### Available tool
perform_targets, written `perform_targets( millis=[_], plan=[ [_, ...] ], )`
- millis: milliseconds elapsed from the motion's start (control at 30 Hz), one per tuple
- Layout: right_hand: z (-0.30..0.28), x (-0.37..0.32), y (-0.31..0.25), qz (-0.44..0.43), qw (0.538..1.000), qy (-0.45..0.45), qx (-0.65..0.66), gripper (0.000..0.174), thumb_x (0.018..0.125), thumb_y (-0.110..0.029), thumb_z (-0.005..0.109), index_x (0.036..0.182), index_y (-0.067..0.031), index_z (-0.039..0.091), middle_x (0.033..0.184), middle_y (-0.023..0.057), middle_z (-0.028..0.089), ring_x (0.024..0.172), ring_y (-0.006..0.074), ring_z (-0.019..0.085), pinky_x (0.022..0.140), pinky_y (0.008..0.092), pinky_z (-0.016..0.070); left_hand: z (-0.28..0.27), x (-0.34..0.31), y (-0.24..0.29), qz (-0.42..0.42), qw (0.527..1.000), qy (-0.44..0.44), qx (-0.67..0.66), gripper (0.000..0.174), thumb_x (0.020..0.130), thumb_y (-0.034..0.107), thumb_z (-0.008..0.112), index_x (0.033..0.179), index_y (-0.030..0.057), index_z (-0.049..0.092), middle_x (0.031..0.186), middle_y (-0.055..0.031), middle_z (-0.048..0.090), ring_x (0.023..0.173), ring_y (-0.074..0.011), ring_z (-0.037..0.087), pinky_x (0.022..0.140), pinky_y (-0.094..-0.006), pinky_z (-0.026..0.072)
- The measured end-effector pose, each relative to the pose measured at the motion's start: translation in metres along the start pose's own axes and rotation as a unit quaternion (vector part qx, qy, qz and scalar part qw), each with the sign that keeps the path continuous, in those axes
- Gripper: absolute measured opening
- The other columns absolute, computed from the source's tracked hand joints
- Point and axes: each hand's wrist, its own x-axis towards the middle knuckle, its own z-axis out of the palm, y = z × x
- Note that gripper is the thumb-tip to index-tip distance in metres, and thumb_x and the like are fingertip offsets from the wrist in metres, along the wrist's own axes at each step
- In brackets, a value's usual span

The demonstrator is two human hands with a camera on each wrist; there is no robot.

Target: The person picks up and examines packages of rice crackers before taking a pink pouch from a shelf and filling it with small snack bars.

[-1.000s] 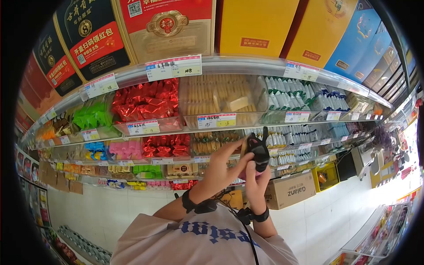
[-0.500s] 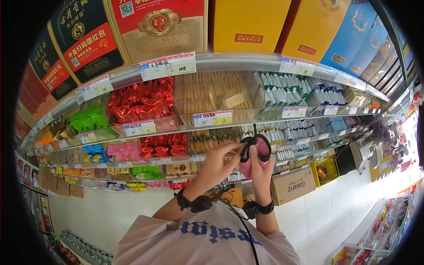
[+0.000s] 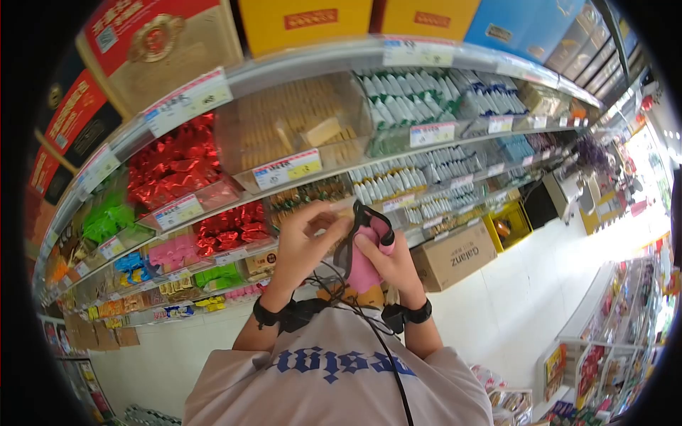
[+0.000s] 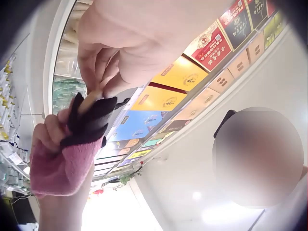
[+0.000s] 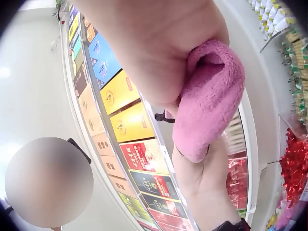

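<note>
In the head view, both hands work on a soft pink plush cloth (image 3: 364, 268) with black trim, held up before the shelves. My right hand (image 3: 396, 264) grips it with the thumb pressed on its front. A black edge (image 3: 361, 213) stands up at its top. My left hand (image 3: 309, 238) has thumb and forefinger together at the cloth's upper left side. The left wrist view has these fingers pinching a pale tan strip (image 4: 90, 102) that lies against the black part (image 4: 89, 122). From the right wrist, a folded fuzzy pink side (image 5: 209, 103) of the cloth hangs below the palm.
Tiered shelves hold clear bins of wrapped snacks, among them red packets (image 3: 174, 167) and white-green packets (image 3: 408, 99). Boxes (image 3: 305, 25) line the top. On the floor stand a cardboard carton (image 3: 455, 257) and a yellow crate (image 3: 511, 226). Black cables (image 3: 344, 284) hang between the wrists.
The cloth has turned from mostly black facing up to its pink side showing, and the hands have come left in the head view. The head view has swung, so the shelves now slant.
</note>
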Motion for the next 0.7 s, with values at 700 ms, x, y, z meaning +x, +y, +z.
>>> perform_targets(
  millis=[700],
  plan=[
    [-0.151, -0.035, 0.123, 0.163, 0.978, 0.03, -0.13, 0.04, 0.088, -0.019, 0.077, 0.121, 0.0023, 0.066, 0.099, 0.0104, 0.074, 0.091, 0.0176, 0.069, 0.085, 0.0332, 0.0532, 0.006, -0.002, -0.021, -0.131, 0.984, 0.011, 0.119, 0.018, 0.099, 0.008, 0.066, 0.113, -0.0037, 0.066, 0.098, -0.0075, 0.071, 0.09, -0.0115, 0.068, 0.082, -0.0257, 0.0542]
  ],
)
